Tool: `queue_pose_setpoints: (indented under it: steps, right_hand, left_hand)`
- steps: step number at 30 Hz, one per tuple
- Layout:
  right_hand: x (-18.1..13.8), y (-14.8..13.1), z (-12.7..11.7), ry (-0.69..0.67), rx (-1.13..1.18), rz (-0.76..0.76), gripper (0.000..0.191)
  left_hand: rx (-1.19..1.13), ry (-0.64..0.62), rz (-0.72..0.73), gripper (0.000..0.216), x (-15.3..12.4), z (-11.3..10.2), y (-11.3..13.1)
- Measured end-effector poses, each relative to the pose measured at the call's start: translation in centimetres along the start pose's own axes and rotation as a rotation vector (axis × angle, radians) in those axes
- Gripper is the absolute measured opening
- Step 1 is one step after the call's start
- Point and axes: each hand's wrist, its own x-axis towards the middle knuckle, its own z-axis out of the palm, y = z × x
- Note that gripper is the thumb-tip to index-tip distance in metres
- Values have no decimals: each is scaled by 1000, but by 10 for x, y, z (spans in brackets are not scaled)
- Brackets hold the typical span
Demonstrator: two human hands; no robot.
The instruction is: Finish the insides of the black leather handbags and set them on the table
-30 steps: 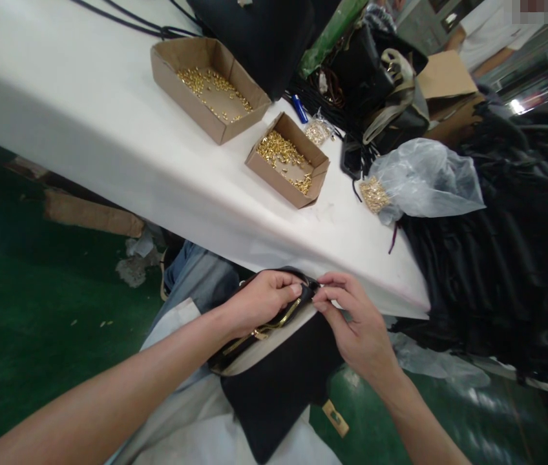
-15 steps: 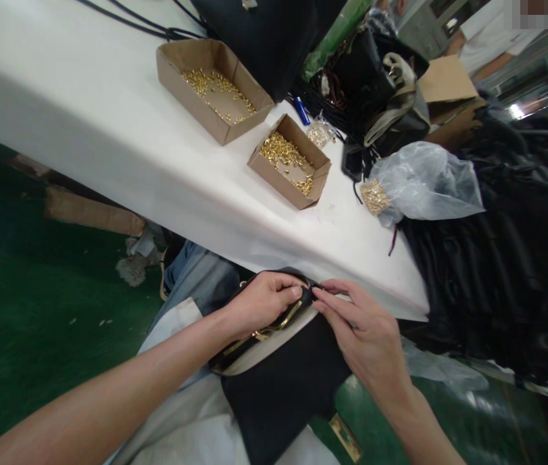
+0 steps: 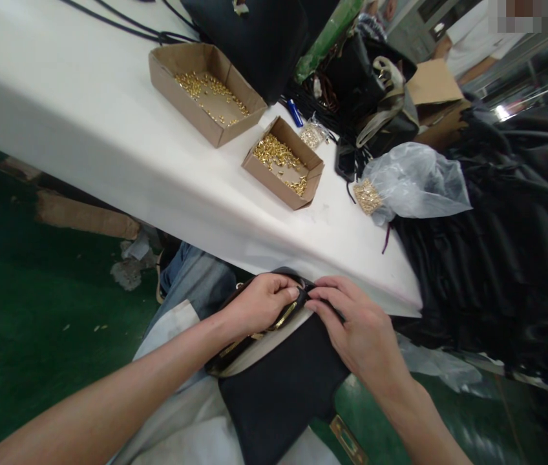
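Observation:
A black handbag [image 3: 278, 387] lies across my lap with its flap hanging toward me and a gold clasp plate [image 3: 347, 439] at the flap's end. Inside its mouth show a pale lining and a gold zipper [image 3: 285, 315]. My left hand [image 3: 267, 302] is closed on the bag's upper edge, thumb on top beside the zipper end. Close against it, my right hand [image 3: 351, 316] pinches at the bag's corner with thumb and fingers. Whether a small part sits between the right fingertips is hidden.
Two cardboard trays [image 3: 184, 106] [image 3: 274, 184] of small gold studs stand on the white table [image 3: 109, 155]. A clear plastic bag [image 3: 414, 184] with gold pieces lies at the table's right end. Black bags [image 3: 506, 258] are piled on the right. A person [image 3: 477, 45] is in the background.
The whole view has shifted slightly. My right fingers have moved a little at the bag's corner, while my left hand keeps its hold.

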Motion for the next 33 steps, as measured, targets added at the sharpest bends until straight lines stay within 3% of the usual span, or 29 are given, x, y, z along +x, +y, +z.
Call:
queue_pose_setpoints:
  steps: [8,16,27,33]
  right_hand:
    - [4,3,-3,-73,71,-25,4]
    - [-1,18,7,39,18,-258,17]
    - [6,14,4,47,115,-192,7]
    - [8,10,5,34,106,-162,6]
  left_hand:
    - [93,21,53,27,-3,-2,6]
    - [-2,-2,-1,33,-6,-5,0]
    - [-151,-64,25,37,-7,-7,6]
    - [-161,-28,16,36,-7,-4,-1]
